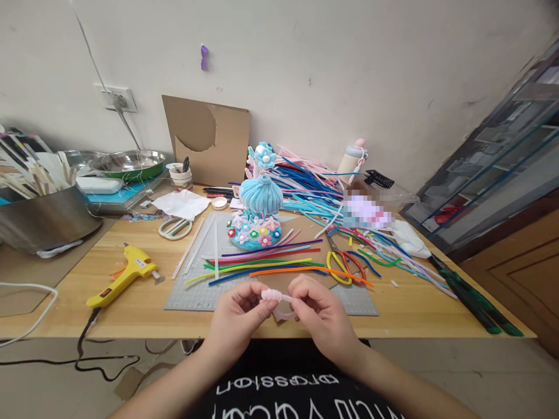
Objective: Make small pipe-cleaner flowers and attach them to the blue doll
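Observation:
A pale pink pipe cleaner [271,295], coiled tightly at its left end, is held between my two hands above the front of the table. The fingers of my left hand [244,311] pinch the coiled part. My right hand [317,305] pinches the straighter length, and a loop of it hangs between the hands. Behind them stands a blue fuzzy figure [261,195] with a pleated round body and a flower on top. Its round base [254,237] bears several small coloured flowers. Loose coloured pipe cleaners [266,267] lie across the grey cutting mat [187,297].
A yellow hot glue gun [126,276] lies at left, near white-handled scissors [175,228]. Yellow-and-red-handled scissors [343,265] rest right of the mat. A large pile of pipe cleaners [301,174] fills the back. Green-handled shears [476,299] lie at the right edge; a metal pot [48,215] stands left.

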A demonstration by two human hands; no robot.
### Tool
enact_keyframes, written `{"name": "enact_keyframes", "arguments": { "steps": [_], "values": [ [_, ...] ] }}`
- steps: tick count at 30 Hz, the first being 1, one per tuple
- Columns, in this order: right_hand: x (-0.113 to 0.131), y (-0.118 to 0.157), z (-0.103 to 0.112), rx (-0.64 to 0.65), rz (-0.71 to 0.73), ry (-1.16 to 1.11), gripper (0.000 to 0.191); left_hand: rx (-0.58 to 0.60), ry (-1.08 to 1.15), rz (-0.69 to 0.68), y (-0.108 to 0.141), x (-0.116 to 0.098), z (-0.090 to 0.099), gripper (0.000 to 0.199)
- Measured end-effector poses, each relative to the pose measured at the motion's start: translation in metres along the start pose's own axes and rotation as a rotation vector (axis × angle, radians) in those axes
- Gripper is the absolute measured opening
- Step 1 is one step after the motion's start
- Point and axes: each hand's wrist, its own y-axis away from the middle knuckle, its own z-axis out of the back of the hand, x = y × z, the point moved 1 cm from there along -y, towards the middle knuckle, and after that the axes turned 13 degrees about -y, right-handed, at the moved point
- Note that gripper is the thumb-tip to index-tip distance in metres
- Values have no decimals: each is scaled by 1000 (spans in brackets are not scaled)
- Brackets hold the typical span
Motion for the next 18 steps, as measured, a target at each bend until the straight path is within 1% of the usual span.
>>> {"name": "enact_keyframes", "arguments": {
  "steps": [3,8,11,13,15,16,18],
  "values": [
    [1,-2,2,-13,5,-13,18,-6,-14,-24,0,0,1,14],
    [3,-3,2,-15,-37,-36,20,-12,21,-46,2,1,1,14],
    [3,-2,1,-15,-67,-97,17,-12,-4,-78,2,1,1,11],
    [2,0,-1,-13,-137,-155,13,-11,-56,-126,2,1,1,9],
    [1,1,-2,-12,-201,-187,11,-26,-146,-204,2,-1,2,7],
    [0,1,-3,-12,-213,-184,11,-40,-197,-244,2,-1,2,6],
    [0,1,-2,-16,-190,-128,11,-63,-291,-309,2,-2,3,4]
  ]
}}
